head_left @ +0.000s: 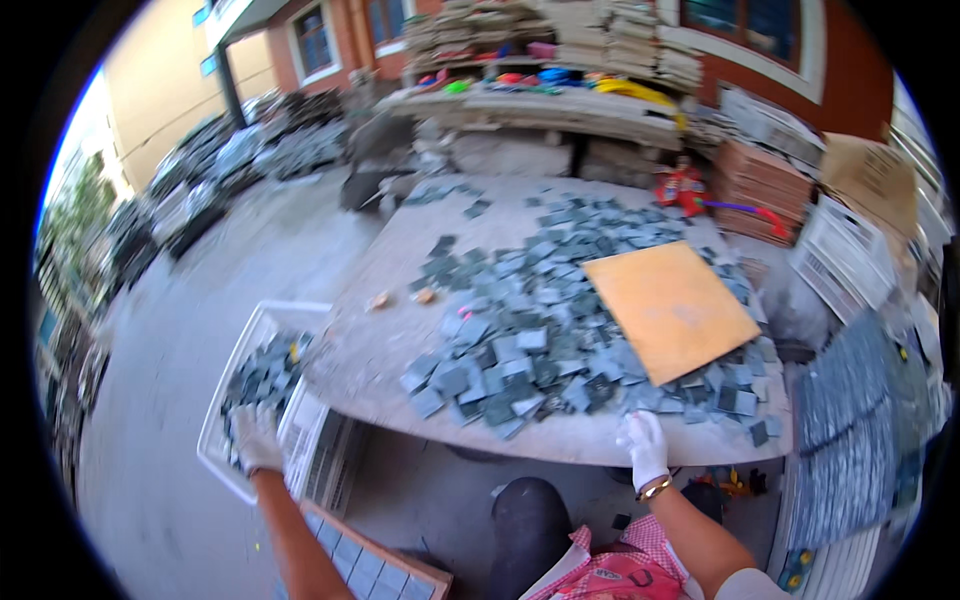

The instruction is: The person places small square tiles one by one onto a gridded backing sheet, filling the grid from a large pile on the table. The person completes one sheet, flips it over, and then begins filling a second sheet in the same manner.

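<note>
My left hand (256,436), in a white glove, reaches down into a white plastic crate (262,312) at the left. Its fingers are spread over the grey stone tiles (270,372) inside, touching or just above them. My right hand (643,442), also gloved, rests at the near edge of the table (365,330) with its fingers curled; whether anything is inside them is hidden. Just beyond it lies a wide heap of loose square grey-green tiles (545,300). A square yellow-orange board (672,312) lies on the heap's right part.
A tray of tiles set in rows (365,570) lies low at my left knee. Wrapped stacks of tile sheets (845,420) stand right of the table. Reddish-brown sheets (760,185) are piled at the back right. A plank bench (540,108) with coloured items stands behind.
</note>
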### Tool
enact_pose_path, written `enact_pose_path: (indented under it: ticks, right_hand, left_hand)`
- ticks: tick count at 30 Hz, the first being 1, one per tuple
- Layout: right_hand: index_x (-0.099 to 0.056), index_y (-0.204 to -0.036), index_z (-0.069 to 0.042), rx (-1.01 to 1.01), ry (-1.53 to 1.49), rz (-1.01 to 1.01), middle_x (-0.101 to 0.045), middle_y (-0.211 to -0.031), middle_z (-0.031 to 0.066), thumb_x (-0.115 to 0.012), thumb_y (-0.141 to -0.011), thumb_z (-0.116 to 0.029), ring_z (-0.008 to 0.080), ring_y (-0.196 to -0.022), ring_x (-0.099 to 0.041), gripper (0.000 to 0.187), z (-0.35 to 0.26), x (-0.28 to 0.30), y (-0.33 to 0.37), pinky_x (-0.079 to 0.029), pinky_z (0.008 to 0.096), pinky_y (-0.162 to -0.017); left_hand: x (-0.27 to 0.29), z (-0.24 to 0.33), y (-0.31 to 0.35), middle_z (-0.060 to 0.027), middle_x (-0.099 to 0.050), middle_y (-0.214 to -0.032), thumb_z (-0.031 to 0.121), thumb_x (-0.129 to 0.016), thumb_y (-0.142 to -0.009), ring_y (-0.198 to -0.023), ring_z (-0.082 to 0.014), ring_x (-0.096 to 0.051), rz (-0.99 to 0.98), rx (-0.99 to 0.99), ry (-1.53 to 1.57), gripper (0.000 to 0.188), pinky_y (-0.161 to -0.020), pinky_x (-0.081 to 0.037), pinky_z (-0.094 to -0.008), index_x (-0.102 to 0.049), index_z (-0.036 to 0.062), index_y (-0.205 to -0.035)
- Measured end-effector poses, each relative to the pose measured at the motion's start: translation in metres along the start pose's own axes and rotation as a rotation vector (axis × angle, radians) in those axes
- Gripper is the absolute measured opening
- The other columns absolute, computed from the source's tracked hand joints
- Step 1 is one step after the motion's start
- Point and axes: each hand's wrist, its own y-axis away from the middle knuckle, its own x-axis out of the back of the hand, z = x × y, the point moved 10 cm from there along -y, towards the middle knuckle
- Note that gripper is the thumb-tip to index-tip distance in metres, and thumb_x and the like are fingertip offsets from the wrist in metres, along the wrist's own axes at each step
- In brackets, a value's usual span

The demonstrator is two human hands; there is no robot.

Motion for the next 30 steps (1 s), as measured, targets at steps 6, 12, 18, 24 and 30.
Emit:
enact_pose_path:
  ticks: [6,12,18,24,30]
  right_hand:
    - [-0.043,-0.124,-0.006,0.003,-0.565,0.087,-0.051,-0.122,0.0150,-0.051,-0.096,-0.030,0.0271,-0.113,-0.053,0.038,0.016,0.069,-0.060,-0.048,0.0380,-0.090]
    - [-0.055,-0.102,-0.018,-0.380,-0.657,0.433,-0.063,-0.092,0.0007,-0.065,-0.086,-0.042,0.0158,-0.077,-0.058,0.032,-0.016,0.063,-0.109,-0.043,0.0327,-0.061]
    - [-0.056,-0.093,-0.010,0.063,-0.420,0.024,-0.056,-0.077,0.0015,-0.067,-0.082,-0.020,0.0120,-0.062,-0.050,0.018,-0.133,0.082,-0.101,-0.038,0.0268,-0.050]
    - [-0.059,-0.115,0.005,0.212,-0.173,-0.066,-0.066,-0.102,0.0084,-0.060,-0.082,-0.013,0.0153,-0.089,-0.063,0.037,-0.189,0.125,0.088,-0.050,0.0302,-0.077]
    - [-0.060,-0.113,-0.012,0.810,1.109,-0.334,-0.062,-0.078,0.0048,-0.061,-0.083,-0.026,0.0237,-0.071,-0.062,0.033,-0.268,0.068,0.192,-0.051,0.0332,-0.061]
  left_hand:
    - [-0.030,-0.043,0.100,-0.0147,-0.035,-0.145,0.023,-0.031,-0.100,-0.133,-0.0265,-0.033,-0.500,0.175,0.055,0.045,-0.112,-0.026,-0.0396,-0.031,0.0043,-0.141]
    - [-0.053,-0.157,0.260,-0.0199,-0.048,-0.131,0.019,-0.036,-0.098,-0.115,-0.0307,-0.048,-0.152,0.638,-0.075,0.041,-0.099,-0.039,-0.0439,-0.040,-0.0010,-0.133]
    - [-0.139,-0.195,0.355,-0.0145,-0.056,-0.116,0.025,-0.047,-0.096,-0.102,-0.0246,-0.056,-0.464,0.895,-0.036,0.036,-0.088,-0.047,-0.0382,-0.050,0.0011,-0.123]
    - [-0.217,-0.165,0.343,-0.0165,-0.053,-0.127,0.036,-0.051,-0.093,-0.115,-0.0304,-0.052,-0.605,0.371,-0.362,0.047,-0.095,-0.044,-0.0399,-0.049,0.0035,-0.128]
    - [-0.287,-0.102,0.437,-0.0190,-0.044,-0.138,0.070,-0.044,-0.084,-0.124,-0.0404,-0.043,-0.900,1.021,0.440,0.084,-0.101,-0.038,-0.0566,-0.040,0.0053,-0.138]
